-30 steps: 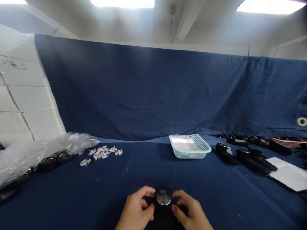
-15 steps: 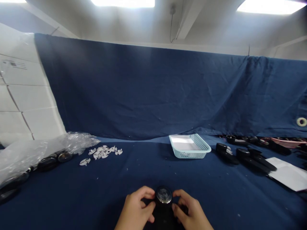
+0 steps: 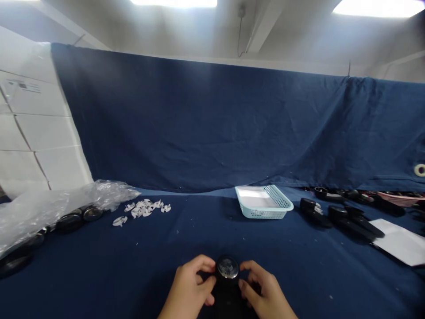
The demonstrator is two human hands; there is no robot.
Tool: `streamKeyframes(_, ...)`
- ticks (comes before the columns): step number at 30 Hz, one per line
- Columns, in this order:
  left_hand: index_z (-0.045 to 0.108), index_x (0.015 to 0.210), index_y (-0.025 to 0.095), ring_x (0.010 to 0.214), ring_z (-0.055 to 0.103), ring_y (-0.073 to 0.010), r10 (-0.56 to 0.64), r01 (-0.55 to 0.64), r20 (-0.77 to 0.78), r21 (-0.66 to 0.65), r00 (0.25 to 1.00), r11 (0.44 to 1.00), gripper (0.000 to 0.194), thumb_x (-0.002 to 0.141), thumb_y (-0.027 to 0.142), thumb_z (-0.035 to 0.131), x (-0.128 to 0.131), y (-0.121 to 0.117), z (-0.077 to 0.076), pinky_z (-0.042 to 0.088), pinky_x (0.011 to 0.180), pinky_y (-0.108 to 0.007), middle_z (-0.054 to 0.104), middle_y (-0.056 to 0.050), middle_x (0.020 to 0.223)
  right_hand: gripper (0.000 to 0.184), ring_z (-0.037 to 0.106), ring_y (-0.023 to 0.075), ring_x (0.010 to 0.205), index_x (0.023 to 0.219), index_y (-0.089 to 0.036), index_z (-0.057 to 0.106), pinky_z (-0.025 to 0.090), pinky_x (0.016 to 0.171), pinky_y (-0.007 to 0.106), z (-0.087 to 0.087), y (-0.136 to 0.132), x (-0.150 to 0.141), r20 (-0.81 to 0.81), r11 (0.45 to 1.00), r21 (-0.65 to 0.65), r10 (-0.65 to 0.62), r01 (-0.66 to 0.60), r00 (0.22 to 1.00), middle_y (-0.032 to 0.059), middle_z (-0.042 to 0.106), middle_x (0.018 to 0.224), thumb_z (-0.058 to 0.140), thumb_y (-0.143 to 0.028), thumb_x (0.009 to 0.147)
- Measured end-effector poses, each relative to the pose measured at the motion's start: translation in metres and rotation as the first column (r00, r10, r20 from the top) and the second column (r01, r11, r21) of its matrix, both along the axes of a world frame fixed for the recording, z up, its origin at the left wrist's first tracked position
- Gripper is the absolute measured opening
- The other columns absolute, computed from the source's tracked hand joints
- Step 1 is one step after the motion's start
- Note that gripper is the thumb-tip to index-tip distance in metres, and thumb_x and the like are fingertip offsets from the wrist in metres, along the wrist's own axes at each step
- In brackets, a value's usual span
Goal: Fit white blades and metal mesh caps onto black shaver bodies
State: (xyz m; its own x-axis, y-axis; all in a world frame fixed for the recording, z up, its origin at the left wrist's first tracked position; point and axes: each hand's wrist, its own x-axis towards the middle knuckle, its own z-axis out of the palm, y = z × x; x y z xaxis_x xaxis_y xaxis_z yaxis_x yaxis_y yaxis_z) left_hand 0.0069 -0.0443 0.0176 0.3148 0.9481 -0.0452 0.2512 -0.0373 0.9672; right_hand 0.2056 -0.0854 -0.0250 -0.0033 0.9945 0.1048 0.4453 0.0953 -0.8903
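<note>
At the bottom centre, both my hands grip one black device (image 3: 227,292) with a round silvery mesh head (image 3: 227,267). My left hand (image 3: 189,290) curls round its left side, thumb and fingers closed near the head. On the other side my right hand (image 3: 265,292) wraps the body the same way. The device rests low over the blue cloth of the table (image 3: 186,239). Its lower body is cut off by the frame edge.
A pale blue mesh basket (image 3: 264,202) stands behind the hands. Several black devices (image 3: 335,215) and white paper (image 3: 400,241) lie at the right. At the left are small white plastic pieces (image 3: 144,209), a clear plastic bag (image 3: 49,206) and dark round parts (image 3: 69,220). A blue curtain hangs behind.
The view has shifted slightly, so the scene sits a little higher and more to the right. Both hands stay closed on the black device with hardly any movement.
</note>
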Motion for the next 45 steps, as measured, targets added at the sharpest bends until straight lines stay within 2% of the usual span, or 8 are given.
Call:
streamKeyframes(4, 0.061, 0.085, 0.015, 0.043, 0.060, -0.0088, 0.007, 0.000, 0.063, -0.103, 0.998, 0.995, 0.023, 0.065, 0.028, 0.060, 0.0006, 0.0020, -0.0017, 0.048, 0.042, -0.020, 0.067, -0.005, 0.092, 0.028, 0.051, 0.0122, 0.049, 0.103, -0.015, 0.059, 0.036, 0.050, 0.022, 0.0000, 0.0000, 0.0003, -0.001, 1.000, -0.024, -0.005, 0.005, 1.000, -0.0050, 0.052, 0.053, 0.051, -0.034, 0.084)
streamKeyframes(7, 0.060, 0.085, 0.015, 0.044, 0.060, -0.0088, -0.005, 0.014, 0.087, -0.106, 0.996, 0.994, 0.023, 0.065, 0.027, 0.060, 0.0002, 0.0030, -0.0027, 0.048, 0.044, -0.021, 0.067, -0.005, 0.092, 0.029, 0.052, 0.0121, 0.047, 0.103, -0.015, 0.060, 0.036, 0.051, 0.022, 0.0015, -0.0006, 0.0004, -0.002, 1.000, -0.028, -0.013, 0.013, 1.000, -0.0062, 0.049, 0.051, 0.053, -0.036, 0.084)
streamKeyframes(13, 0.061, 0.083, 0.015, 0.036, 0.054, -0.0047, -0.028, 0.031, 0.063, -0.053, 0.998, 0.998, 0.018, 0.068, 0.026, 0.059, -0.0017, 0.0052, -0.0054, 0.033, 0.035, -0.017, 0.068, -0.006, 0.095, 0.029, 0.051, 0.0123, 0.050, 0.103, -0.015, 0.060, 0.036, 0.051, 0.021, 0.0002, 0.0002, 0.0010, -0.004, 1.000, -0.014, -0.005, 0.005, 1.000, -0.0032, 0.056, 0.055, 0.054, -0.035, 0.084)
streamKeyframes(19, 0.062, 0.082, 0.014, 0.048, 0.060, -0.0096, -0.014, 0.020, 0.096, -0.056, 0.995, 0.998, 0.021, 0.063, 0.023, 0.059, -0.0013, 0.0061, -0.0034, 0.046, 0.050, -0.023, 0.068, -0.005, 0.089, 0.026, 0.052, 0.0131, 0.054, 0.102, -0.016, 0.059, 0.039, 0.053, 0.022, -0.0017, 0.0003, 0.0013, 0.007, 1.000, -0.006, 0.003, -0.003, 1.000, -0.0024, 0.057, 0.060, 0.052, -0.032, 0.084)
streamKeyframes(24, 0.061, 0.080, 0.014, 0.053, 0.061, -0.0115, 0.009, 0.002, 0.121, -0.083, 0.993, 0.997, 0.022, 0.060, 0.022, 0.062, -0.0002, 0.0074, -0.0027, 0.049, 0.054, -0.025, 0.067, -0.004, 0.084, 0.023, 0.053, 0.0135, 0.055, 0.100, -0.017, 0.059, 0.039, 0.055, 0.023, 0.0006, 0.0005, 0.0012, 0.006, 1.000, 0.012, 0.005, -0.005, 1.000, -0.0022, 0.058, 0.061, 0.053, -0.032, 0.084)
streamKeyframes(37, 0.059, 0.079, 0.015, 0.047, 0.060, -0.0092, 0.011, 0.001, 0.110, -0.102, 0.994, 0.995, 0.019, 0.062, 0.023, 0.061, 0.0000, 0.0037, -0.0018, 0.046, 0.047, -0.022, 0.066, -0.003, 0.085, 0.025, 0.053, 0.0135, 0.052, 0.103, -0.017, 0.058, 0.037, 0.052, 0.023, -0.0016, 0.0007, 0.0025, 0.038, 1.000, 0.001, 0.008, -0.008, 0.999, -0.0007, 0.062, 0.060, 0.051, -0.033, 0.085)
streamKeyframes(45, 0.056, 0.095, 0.016, 0.047, 0.061, -0.0096, 0.035, -0.021, 0.124, -0.112, 0.992, 0.993, 0.031, 0.064, 0.020, 0.061, -0.0006, 0.0039, -0.0085, 0.047, 0.042, -0.021, 0.065, -0.006, 0.096, 0.026, 0.052, 0.0139, 0.052, 0.103, -0.016, 0.058, 0.038, 0.053, 0.023, -0.0033, 0.0000, 0.0020, 0.023, 1.000, 0.006, -0.004, 0.004, 1.000, -0.0017, 0.059, 0.058, 0.051, -0.034, 0.086)
